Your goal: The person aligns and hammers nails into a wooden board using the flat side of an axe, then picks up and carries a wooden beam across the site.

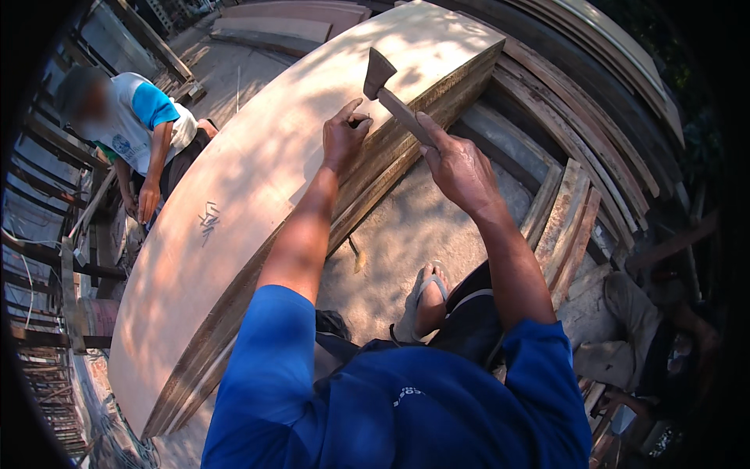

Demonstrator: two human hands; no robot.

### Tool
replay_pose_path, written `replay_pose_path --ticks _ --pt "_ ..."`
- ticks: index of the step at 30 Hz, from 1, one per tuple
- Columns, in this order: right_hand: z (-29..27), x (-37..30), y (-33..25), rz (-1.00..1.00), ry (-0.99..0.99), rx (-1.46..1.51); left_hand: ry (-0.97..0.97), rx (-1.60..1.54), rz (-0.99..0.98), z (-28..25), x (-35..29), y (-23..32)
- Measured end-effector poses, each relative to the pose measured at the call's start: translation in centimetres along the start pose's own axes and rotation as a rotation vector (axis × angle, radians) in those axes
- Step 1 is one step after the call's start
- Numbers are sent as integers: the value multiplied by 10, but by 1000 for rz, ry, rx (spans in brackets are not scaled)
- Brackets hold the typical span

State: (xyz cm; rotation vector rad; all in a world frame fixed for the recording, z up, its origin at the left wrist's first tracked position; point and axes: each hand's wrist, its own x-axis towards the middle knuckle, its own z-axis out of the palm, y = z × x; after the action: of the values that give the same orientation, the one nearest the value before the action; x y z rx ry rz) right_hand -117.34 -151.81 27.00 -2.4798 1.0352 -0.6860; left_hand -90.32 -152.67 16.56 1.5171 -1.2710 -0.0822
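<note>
From my feed, right hand [461, 168] has its fingers wrapped round a wooden-handled hatchet [388, 90], upper centre of frame. Left hand [344, 137] pinches what I think is a small nail against the smooth curved plywood panel [234, 180], near its rough layered edge.

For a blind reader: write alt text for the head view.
A person's right hand raises a hammer over a large curved plywood panel, while the left hand pinches something small at its edge. Another person bends nearby.

co-worker in white shirt [133, 125], stacked planks [570, 227]
</note>
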Motion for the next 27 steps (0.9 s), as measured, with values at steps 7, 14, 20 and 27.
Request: replay_pose_path --ticks 7,14,20,27 --pt "-2 10 -9 9 -2 -29 -14 50 -31 0 0 1" --pt "-6 10 -7 -92 255 134 -12 70 -53 0 -5 1" --pt "15 10 14 10 -76 -115 -25 32 -77 5 5 4" --pt "-20 13 -43 -113 370 240 -98 -13 -63 -43 -20 -15"
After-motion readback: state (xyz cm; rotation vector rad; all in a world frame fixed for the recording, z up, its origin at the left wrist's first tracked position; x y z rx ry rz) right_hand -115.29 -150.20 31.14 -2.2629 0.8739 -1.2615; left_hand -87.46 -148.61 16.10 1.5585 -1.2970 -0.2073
